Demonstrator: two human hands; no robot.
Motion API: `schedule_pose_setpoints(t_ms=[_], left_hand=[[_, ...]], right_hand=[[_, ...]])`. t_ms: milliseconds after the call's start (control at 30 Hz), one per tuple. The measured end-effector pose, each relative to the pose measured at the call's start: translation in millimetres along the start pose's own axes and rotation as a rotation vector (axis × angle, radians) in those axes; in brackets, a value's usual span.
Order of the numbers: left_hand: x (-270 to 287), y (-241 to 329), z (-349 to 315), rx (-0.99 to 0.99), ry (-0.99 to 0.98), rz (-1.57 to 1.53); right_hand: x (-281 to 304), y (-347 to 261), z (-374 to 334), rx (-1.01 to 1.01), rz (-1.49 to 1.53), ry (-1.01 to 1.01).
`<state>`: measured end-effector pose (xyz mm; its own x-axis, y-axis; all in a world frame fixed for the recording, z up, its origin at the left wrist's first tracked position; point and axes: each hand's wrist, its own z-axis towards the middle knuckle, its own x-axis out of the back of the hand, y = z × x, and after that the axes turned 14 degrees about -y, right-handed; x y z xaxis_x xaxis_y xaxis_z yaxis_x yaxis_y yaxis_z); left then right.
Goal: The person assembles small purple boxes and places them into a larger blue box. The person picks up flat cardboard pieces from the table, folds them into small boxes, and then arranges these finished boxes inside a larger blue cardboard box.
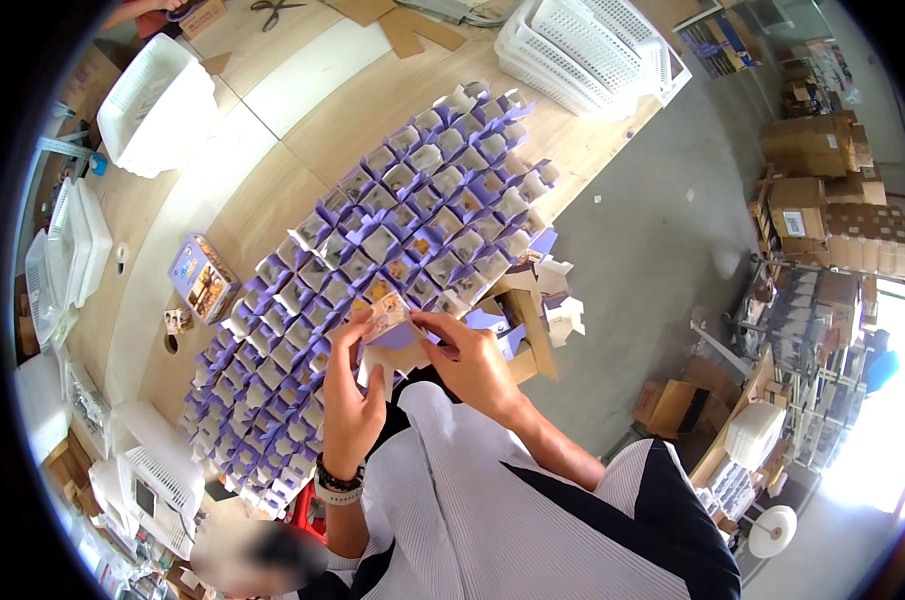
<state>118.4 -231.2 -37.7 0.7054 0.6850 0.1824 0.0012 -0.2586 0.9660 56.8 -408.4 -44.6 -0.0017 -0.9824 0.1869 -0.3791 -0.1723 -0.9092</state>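
Between both hands I hold a small purple carton with a pale, printed face, just above the near edge of a big block of boxes. My left hand grips its left side, thumb and fingers closed on it. At its upper right corner, my right hand pinches the carton. Rows of small purple boxes stand packed tightly on the table, their flaps up and grey-white insides showing. A few of them show something orange-brown inside. Whether the held carton contains anything is hidden.
A cardboard box with more purple cartons sits beside my right hand. A larger purple printed box lies on the wooden table. White baskets, a white bin and scissors are farther off. Another person's head appears at lower left.
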Motion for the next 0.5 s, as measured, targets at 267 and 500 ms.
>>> schedule_pose_setpoints(t_ms=[267,500], left_hand=[[-43,-3,44,0.125,-0.108,-0.098],[-51,-12,43,0.196,-0.116,-0.141]], right_hand=[[76,49,25,-0.039,-0.262,0.127],[248,94,123,-0.194,-0.400,0.560]])
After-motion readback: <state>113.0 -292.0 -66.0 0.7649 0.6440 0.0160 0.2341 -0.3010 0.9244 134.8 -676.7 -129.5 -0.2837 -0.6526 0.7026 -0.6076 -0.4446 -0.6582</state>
